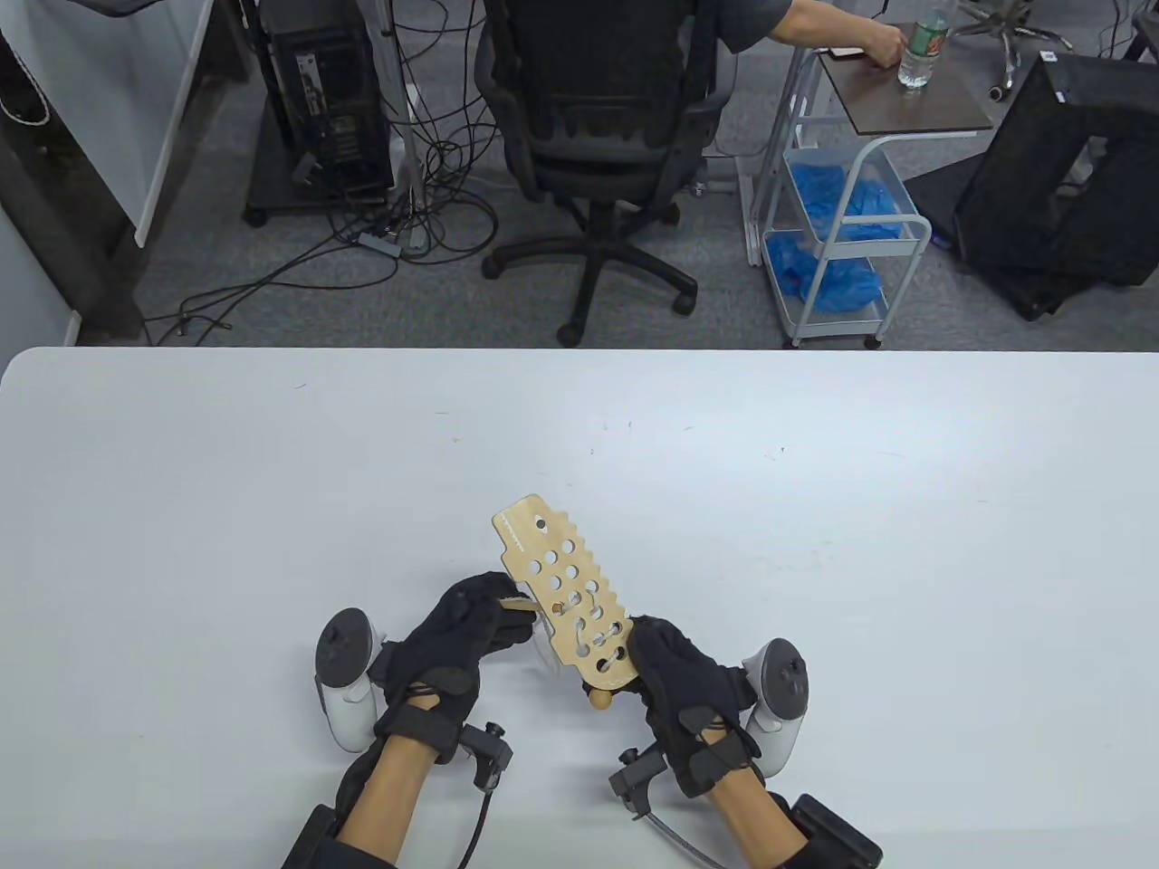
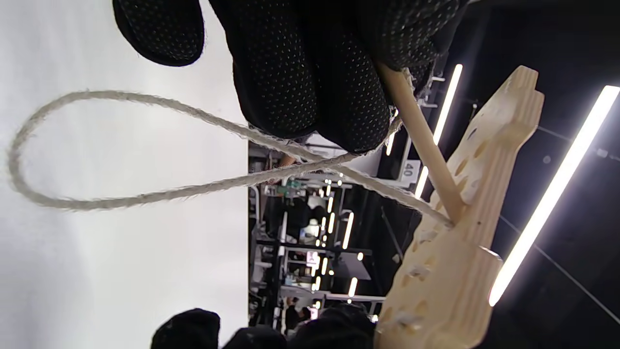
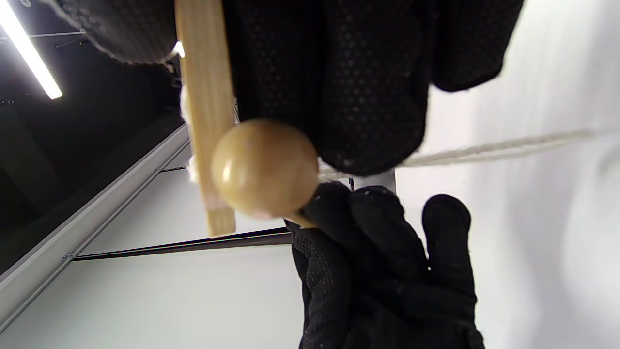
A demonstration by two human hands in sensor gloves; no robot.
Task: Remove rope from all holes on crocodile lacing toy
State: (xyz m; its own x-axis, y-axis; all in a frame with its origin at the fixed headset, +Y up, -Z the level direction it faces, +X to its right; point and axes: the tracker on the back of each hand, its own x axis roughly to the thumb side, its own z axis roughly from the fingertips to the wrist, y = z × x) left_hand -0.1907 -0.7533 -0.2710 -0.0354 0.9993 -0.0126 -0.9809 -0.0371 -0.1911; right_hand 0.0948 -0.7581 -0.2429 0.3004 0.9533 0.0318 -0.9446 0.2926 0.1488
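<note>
Near table (image 1: 272, 471) front edge — both hands hold crocodile board (image 1: 566, 579).

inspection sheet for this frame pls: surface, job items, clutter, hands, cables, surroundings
Surface: white table, a few small marks.
Job's things: wooden crocodile board held tilted off the table; rope laced through the holes nearest the right hand, upper holes open; wooden needle entering a hole; wooden bead at the board's lower end.
Clutter: nothing seen on the table.
Hands: left hand pinches the needle, slack rope looping below it; right hand grips the board's lower end.
Cables: glove leads at both wrists; tangled cables on the floor.
Surroundings: office chair, PC tower, cart with blue material, water bottle, another person's arm.
</note>
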